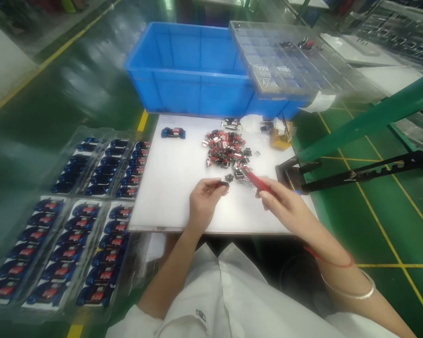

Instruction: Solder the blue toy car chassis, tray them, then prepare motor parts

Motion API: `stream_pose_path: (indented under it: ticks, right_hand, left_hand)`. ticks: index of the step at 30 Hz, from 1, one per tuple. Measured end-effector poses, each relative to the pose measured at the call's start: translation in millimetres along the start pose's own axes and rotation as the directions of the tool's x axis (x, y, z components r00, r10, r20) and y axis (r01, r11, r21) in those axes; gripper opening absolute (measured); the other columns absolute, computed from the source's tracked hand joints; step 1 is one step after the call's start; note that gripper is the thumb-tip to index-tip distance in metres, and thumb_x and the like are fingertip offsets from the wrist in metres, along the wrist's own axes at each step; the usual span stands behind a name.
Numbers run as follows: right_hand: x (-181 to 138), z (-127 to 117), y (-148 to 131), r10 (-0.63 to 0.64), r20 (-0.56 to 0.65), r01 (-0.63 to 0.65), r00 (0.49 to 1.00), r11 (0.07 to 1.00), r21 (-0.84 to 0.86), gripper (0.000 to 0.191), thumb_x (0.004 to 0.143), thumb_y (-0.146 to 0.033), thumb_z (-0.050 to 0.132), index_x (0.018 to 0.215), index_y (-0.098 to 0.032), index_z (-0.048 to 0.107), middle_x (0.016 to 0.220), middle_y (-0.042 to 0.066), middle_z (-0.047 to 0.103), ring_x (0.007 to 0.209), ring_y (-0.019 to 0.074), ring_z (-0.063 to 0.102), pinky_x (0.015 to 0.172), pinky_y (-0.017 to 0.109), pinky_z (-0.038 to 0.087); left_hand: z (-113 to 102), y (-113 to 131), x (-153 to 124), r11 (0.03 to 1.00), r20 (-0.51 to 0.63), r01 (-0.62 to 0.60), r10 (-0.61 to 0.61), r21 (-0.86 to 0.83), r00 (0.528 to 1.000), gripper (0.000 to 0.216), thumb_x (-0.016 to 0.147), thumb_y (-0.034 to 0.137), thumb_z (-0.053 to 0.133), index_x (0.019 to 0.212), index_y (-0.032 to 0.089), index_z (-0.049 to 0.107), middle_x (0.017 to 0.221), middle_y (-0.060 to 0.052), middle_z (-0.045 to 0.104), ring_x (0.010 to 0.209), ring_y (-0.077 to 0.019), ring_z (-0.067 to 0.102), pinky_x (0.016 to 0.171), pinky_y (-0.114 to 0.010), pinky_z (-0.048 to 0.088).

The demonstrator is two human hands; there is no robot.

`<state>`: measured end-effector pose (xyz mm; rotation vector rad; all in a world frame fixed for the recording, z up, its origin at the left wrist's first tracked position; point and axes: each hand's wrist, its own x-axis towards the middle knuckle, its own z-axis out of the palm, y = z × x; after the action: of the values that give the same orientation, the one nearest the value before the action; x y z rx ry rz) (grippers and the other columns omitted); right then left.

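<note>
Small black part (223, 184) in left-hand fingers (211, 188), slim red tool (254, 179) opposite.

Glossy green floor (74, 89), seemingly yellow-lined

White table (176, 188) — small parts (225, 149)

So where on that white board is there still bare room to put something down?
The white board is bare across its left half, between the single blue toy car at the back and the left hand. The right side is crowded: a pile of red and black parts, then the right hand holding a red tool.
</note>
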<state>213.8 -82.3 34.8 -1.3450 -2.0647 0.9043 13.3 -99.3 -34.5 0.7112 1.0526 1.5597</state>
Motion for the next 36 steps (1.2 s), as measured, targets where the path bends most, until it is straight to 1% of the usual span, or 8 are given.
stream_pose_path:
  ticks: [2,5,7,10,14,18,30,36]
  right_hand:
    - [-14.4,5.8,-3.5,-0.135,-0.047,0.128,0.990,0.982,-0.137,0.035,0.099,-0.034,0.047,0.130,-0.022,0.058,0.084,0.005,0.071,0.064,0.0158,0.065,0.060,0.029,0.055]
    - [-29.9,13.8,-7.8,-0.307,-0.088,0.263,0.948,0.907,-0.328,0.040,0.101,-0.026,0.044,0.140,-0.025,0.052,0.101,0.008,0.073,0.084,0.0194,0.071,0.072,0.031,0.058]
    - [-35.9,17.4,-10.0,-0.379,-0.085,0.310,0.921,0.849,-0.428,0.047,0.100,-0.021,0.044,0.147,-0.026,0.044,0.104,0.008,0.073,0.087,0.0190,0.071,0.072,0.029,0.058]
    - [-40.5,20.6,-12.3,-0.452,-0.080,0.338,0.888,0.762,-0.552,0.058,0.099,-0.016,0.045,0.154,-0.026,0.031,0.098,0.007,0.073,0.079,0.0167,0.070,0.064,0.025,0.055]
    - [-44.2,24.0,-11.6,-0.485,-0.095,0.318,0.869,0.697,-0.643,0.065,0.098,-0.012,0.049,0.157,-0.026,0.025,0.093,0.005,0.072,0.074,0.0147,0.069,0.062,0.023,0.052]
    - [-47.4,27.4,-6.9,-0.507,-0.118,0.306,0.854,0.672,-0.674,0.068,0.097,-0.011,0.052,0.157,-0.028,0.026,0.092,0.005,0.072,0.075,0.0143,0.068,0.065,0.023,0.052]
    - [-47.2,28.4,-12.4,-0.525,-0.123,0.301,0.842,0.648,-0.700,0.070,0.097,-0.012,0.052,0.158,-0.026,0.023,0.090,0.005,0.072,0.070,0.0142,0.066,0.063,0.024,0.050]
    - [-46.5,28.4,-14.8,-0.492,-0.099,0.311,0.865,0.680,-0.664,0.067,0.098,-0.012,0.050,0.158,-0.026,0.023,0.090,0.004,0.070,0.070,0.0136,0.065,0.062,0.023,0.048]
  left_hand:
    - [2.3,1.8,-4.1,0.997,0.000,-0.064,0.064,0.044,0.998,0.029,0.072,0.034,0.083,0.092,0.017,0.070,0.083,-0.004,0.076,0.078,-0.0178,0.075,0.075,-0.032,0.064]
    - [3.8,3.4,-10.5,0.971,0.017,-0.175,0.174,0.162,0.985,0.022,0.078,0.030,0.078,0.096,0.018,0.072,0.090,-0.005,0.077,0.086,-0.0174,0.075,0.083,-0.032,0.063]
    - [4.0,3.6,-14.1,0.939,0.037,-0.245,0.243,0.242,0.969,0.021,0.081,0.029,0.077,0.099,0.019,0.072,0.094,-0.005,0.077,0.089,-0.0172,0.075,0.086,-0.032,0.062]
    - [4.2,3.8,-17.7,0.880,0.074,-0.344,0.340,0.328,0.938,0.018,0.084,0.028,0.074,0.101,0.020,0.072,0.096,-0.004,0.076,0.090,-0.0161,0.074,0.086,-0.031,0.062]
    - [5.5,5.8,-20.6,0.801,0.118,-0.453,0.445,0.391,0.888,0.015,0.087,0.026,0.071,0.101,0.021,0.072,0.095,-0.002,0.075,0.089,-0.0145,0.073,0.084,-0.027,0.062]
    - [6.0,7.9,-22.4,0.745,0.134,-0.494,0.490,0.449,0.861,0.013,0.088,0.027,0.069,0.100,0.021,0.072,0.093,-0.003,0.075,0.087,-0.0145,0.073,0.081,-0.027,0.063]
    - [3.2,5.8,-23.2,0.673,0.168,-0.547,0.544,0.499,0.822,0.013,0.090,0.026,0.068,0.101,0.022,0.072,0.094,-0.003,0.075,0.087,-0.0145,0.073,0.078,-0.026,0.062]
    - [2.6,7.1,-22.7,0.599,0.161,-0.591,0.616,0.540,0.771,0.011,0.087,0.023,0.070,0.098,0.022,0.072,0.090,-0.001,0.076,0.079,-0.0119,0.074,0.071,-0.021,0.062]
